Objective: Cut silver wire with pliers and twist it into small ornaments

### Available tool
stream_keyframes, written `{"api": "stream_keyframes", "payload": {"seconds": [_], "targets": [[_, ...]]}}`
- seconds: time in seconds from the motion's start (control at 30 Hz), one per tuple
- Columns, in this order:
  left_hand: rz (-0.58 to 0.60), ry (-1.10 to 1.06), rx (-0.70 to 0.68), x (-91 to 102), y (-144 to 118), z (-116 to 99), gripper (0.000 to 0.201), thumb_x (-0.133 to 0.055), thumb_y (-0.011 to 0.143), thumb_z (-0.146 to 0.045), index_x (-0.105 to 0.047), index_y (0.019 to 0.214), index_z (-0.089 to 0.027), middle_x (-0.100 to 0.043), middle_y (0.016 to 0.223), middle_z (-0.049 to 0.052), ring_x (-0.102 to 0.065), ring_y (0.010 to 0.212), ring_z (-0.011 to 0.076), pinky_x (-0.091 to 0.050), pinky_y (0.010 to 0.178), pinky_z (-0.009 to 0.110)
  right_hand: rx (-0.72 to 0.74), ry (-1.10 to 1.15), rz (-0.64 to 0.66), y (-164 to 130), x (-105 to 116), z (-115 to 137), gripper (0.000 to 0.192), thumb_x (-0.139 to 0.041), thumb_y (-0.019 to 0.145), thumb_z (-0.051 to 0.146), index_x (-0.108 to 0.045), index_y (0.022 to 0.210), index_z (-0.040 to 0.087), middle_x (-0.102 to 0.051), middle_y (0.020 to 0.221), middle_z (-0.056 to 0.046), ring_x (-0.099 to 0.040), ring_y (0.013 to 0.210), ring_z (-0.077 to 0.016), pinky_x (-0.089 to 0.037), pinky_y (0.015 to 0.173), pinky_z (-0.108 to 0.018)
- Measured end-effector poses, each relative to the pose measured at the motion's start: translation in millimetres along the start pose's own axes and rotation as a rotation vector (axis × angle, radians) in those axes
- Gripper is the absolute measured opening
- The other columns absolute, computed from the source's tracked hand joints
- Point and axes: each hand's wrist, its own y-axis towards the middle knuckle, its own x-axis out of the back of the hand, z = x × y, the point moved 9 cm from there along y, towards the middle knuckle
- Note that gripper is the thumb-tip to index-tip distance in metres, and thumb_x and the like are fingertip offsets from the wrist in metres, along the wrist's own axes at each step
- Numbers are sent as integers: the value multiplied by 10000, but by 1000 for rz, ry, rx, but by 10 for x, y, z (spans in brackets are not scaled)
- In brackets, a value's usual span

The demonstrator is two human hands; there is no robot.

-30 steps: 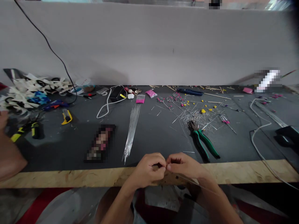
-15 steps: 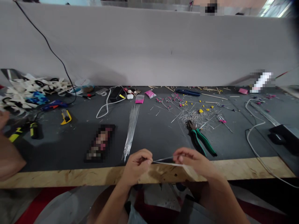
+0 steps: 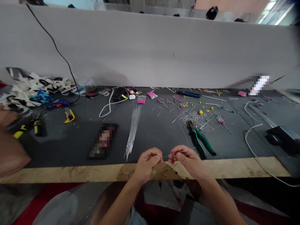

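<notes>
Pinching thin wire [image 3: 165, 156] in left hand [image 3: 148, 163], thumb and index tip closed together, other fingers curled in
Gripping thin wire in right hand [image 3: 186, 161] too, thumb against fingers, half curled, not fisted
Bridging small gap between hands, with a length also sticking out past right fingers toward pliers; can't tell if one piece or two
Held above near edge of tabletop [image 3: 161, 134], about midway along, by bare wood strip [image 3: 93, 173]

Lying just beyond right hand: green-handled pliers [image 3: 206, 142], nose toward far edge, right at pile of wire offcuts [image 3: 199, 120]
Lying beyond left hand: bundle of straight wires [image 3: 132, 132], running from near edge toward far edge; at its far end, pink-filled bag [image 3: 141, 100], second pink packet [image 3: 152, 94] just beside
Left of bundle: dark flat object [image 3: 103, 142], pixelated, can't tell what
Scattered past pliers toward far edge: yellow bits [image 3: 201, 112], wire loops with pink bits [image 3: 178, 100], dark blue tool [image 3: 188, 94], thin sticks [image 3: 215, 104]

Leftward along far edge: black box [image 3: 119, 94] with white cable [image 3: 105, 112], then blue glue gun [image 3: 57, 104], heap of white strips [image 3: 30, 90]
Nearer, toward left end: yellow cutter [image 3: 69, 115], yellow-and-black pliers [image 3: 38, 127], another person's arm [image 3: 14, 150] resting by near edge
Toward right end: black device [image 3: 284, 139], pale cable [image 3: 252, 126] trailing over near edge
</notes>
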Motion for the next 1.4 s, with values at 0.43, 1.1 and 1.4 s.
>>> {"api": "stream_keyframes", "payload": {"seconds": [0.43, 1.1, 1.4], "targets": [[-29, -369, 395, -239, -88, 335, 159, -724, 585, -204, -582, 628, -147, -556, 559, -42, -490, 511, 62, -382, 522, 163, 337, -497, 64, -17, -228, 281, 112, -652, 801, 206, -678, 906, 235, -617, 887, -35, -591, 809, -136, -481, 733, -267], [198, -378, 468, -373, -157, 412, 183, -710, 597, -217, -546, 601, -136, -549, 479, -21, -463, 444, 65, -311, 479, 176, 119, -357, 259, -4, -211, 158, 148, -653, 797, 325, -674, 817, 180, -611, 808, -24, -585, 713, -122, -445, 667, -245], [200, -247, 437, -311, -140, 417, 210, -741, 538, -258, -570, 576, -141, -523, 441, -25, -447, 438, 83, -311, 481, 202, -28, -139, 278, 1, -263, 46, 220, -697, 755, 349, -612, 743, 147, -592, 679, 7, -550, 637, -104, -411, 605, -224]]}}
